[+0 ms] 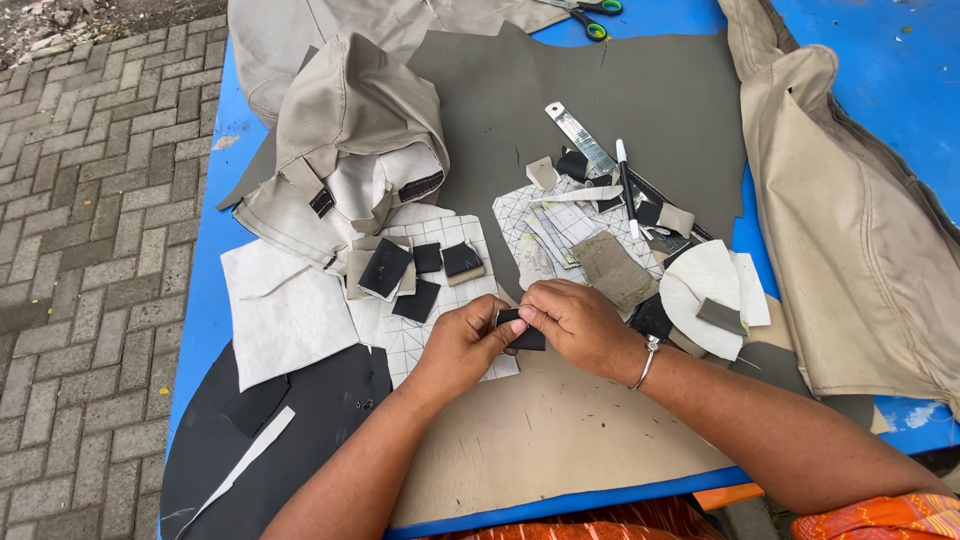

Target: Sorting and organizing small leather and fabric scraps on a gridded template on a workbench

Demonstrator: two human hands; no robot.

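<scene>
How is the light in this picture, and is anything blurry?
Head view: soft, even daylight with faint shadows and no glare; both hands, left hand and right hand, and the black piece they pinch look sharp; the table edges bow slightly from the wide lens.

scissors behind ruler | pen right of ruler | both on sheet

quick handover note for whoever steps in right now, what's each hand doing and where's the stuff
Left hand and right hand together pinch one small black piece over the tan board.
More black pieces lie on the grid-printed sheet just beyond the hands.
Pen, metal ruler and scissors sit farther back on the grey sheet.
Done and left: cannot tell.
</scene>
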